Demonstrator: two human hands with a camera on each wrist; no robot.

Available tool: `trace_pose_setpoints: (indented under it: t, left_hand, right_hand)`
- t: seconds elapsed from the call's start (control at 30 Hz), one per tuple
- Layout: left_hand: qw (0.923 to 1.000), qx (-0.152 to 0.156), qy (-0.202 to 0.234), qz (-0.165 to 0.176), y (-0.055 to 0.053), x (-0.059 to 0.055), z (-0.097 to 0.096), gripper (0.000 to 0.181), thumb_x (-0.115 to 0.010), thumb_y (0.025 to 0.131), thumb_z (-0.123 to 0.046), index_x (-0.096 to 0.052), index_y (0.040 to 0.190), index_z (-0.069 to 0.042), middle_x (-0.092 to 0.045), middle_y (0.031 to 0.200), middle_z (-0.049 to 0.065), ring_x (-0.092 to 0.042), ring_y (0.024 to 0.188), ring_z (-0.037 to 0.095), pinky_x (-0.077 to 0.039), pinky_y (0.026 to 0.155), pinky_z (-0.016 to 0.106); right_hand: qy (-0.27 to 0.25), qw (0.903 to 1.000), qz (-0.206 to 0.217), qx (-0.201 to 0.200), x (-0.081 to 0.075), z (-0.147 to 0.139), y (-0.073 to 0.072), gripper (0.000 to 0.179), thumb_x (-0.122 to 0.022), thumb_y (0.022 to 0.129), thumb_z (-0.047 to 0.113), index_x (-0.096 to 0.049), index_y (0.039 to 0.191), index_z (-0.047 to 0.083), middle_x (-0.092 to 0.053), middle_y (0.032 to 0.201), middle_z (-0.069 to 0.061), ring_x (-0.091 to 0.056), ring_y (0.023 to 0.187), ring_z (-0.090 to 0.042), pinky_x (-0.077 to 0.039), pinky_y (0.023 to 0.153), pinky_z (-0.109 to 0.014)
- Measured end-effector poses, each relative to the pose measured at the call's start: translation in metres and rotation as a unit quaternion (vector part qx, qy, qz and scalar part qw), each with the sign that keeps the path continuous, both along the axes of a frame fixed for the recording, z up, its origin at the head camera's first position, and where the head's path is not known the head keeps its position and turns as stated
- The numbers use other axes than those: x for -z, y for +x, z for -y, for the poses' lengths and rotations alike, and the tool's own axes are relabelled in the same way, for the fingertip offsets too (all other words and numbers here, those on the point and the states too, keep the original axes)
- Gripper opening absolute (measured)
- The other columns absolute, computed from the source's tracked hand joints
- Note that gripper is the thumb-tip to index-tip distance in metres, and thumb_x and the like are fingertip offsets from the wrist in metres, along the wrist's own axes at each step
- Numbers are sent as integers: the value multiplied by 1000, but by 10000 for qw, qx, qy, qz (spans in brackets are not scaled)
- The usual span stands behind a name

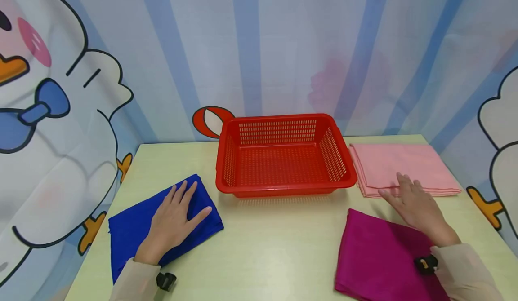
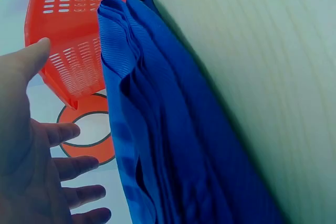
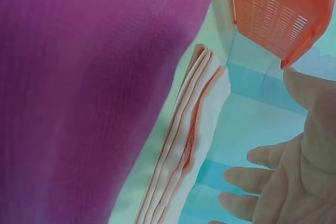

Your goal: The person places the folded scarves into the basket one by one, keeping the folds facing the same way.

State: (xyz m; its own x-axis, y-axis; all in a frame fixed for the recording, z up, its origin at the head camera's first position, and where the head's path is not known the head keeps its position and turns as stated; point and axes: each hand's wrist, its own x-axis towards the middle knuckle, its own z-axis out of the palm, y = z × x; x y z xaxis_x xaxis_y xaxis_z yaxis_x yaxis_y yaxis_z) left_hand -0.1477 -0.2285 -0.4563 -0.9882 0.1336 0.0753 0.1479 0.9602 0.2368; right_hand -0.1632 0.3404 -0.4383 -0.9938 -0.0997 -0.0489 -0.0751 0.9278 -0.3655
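A folded blue cloth lies at the left of the table, its stacked layers showing in the left wrist view. My left hand is over it with fingers spread; the left wrist view shows a gap between hand and cloth. To the right, my right hand hovers with spread fingers between a folded pink cloth and a folded magenta cloth. It holds nothing, and its fingertips overlap the pink cloth's near edge in the head view. A red plastic basket stands between the hands, farther back, with nothing inside.
The pale wooden table ends at a printed curtain behind the basket. The pink cloth lies close beside the basket's right side. A small black device sits at the left wrist, another black device at the right.
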Motion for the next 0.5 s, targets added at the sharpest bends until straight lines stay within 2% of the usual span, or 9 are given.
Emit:
trace_pose_setpoints:
  t: [0.3,0.5]
  left_hand:
    - [9999,93,52,56,-2,1,-5,92,-47,92,-72,-29,157,-10,-24,160,23,-19,144,50,-22,109,71]
    - [9999,130,104,35,0,2,-12,88,-51,91,-68,-32,156,-12,-26,160,21,-22,144,50,-25,107,71]
  right_hand:
    - [-115,9999,96,-73,-3,-1,0,84,-38,105,51,-13,151,-15,-17,149,-45,-13,136,-64,-18,102,-77]
    - [-123,9998,159,-74,-4,-1,0,84,-36,106,51,-12,151,-15,-16,150,-45,-12,137,-63,-17,102,-77]
